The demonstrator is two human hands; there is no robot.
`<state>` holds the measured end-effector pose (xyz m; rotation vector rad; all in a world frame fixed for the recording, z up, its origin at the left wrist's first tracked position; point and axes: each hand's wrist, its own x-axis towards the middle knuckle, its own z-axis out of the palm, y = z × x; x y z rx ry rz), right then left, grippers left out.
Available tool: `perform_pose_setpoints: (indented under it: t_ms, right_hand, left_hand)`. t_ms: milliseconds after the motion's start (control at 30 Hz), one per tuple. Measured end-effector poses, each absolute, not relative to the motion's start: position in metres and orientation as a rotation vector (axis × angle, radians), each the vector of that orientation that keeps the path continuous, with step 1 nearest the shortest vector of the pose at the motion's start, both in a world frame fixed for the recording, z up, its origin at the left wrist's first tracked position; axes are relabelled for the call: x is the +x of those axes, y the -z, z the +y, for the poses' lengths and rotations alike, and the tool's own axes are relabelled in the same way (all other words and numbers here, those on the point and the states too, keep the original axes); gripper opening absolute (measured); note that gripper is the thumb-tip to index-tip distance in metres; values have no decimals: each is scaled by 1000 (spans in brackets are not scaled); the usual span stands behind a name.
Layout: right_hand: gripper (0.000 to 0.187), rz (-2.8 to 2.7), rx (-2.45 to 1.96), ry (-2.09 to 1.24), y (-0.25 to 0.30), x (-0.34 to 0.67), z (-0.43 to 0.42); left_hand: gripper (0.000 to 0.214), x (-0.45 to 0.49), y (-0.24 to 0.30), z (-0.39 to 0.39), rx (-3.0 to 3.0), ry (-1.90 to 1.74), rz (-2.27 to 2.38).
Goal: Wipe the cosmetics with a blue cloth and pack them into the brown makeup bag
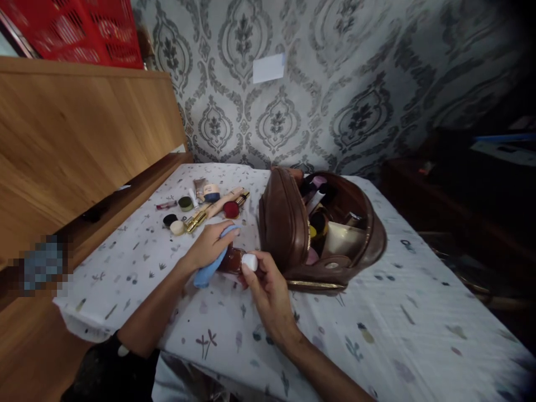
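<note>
Between my two hands is a small brown bottle (233, 260) with a white cap (250, 262), tipped on its side above the table. My left hand (211, 244) is closed round a blue cloth (209, 272), which lies against the bottle's body. The fingers of my right hand (270, 293) pinch the white cap. Just right of my hands stands a brown leather bag (285, 223), unzipped, with a cream pouch (343, 243) and several cosmetics inside. Beyond my left hand lie several cosmetics, among them a gold tube (196, 221), a red-lidded jar (230, 210) and a cream-and-blue jar (211, 193).
A white patterned cloth (138, 262) covers the table. To the left is a wooden cabinet (84, 145) with a red plastic basket (84, 33) on top. Patterned wallpaper (276, 111) bounds the back. Dark furniture (435, 195) stands past the table's right edge.
</note>
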<state>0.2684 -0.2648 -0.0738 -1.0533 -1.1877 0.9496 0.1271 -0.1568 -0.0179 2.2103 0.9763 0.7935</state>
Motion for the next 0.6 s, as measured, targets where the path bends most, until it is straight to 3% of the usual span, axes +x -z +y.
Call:
perform_pose_setpoints:
  t_ms: [233, 600]
  right_hand:
    - [24, -1175, -1026, -933, 71, 268, -267]
    - [27, -1254, -1119, -899, 68, 267, -240]
  left_hand:
    - [40, 110, 27, -154, 2091, -692, 918]
    - [28, 108, 32, -156, 2318, -1230, 1150]
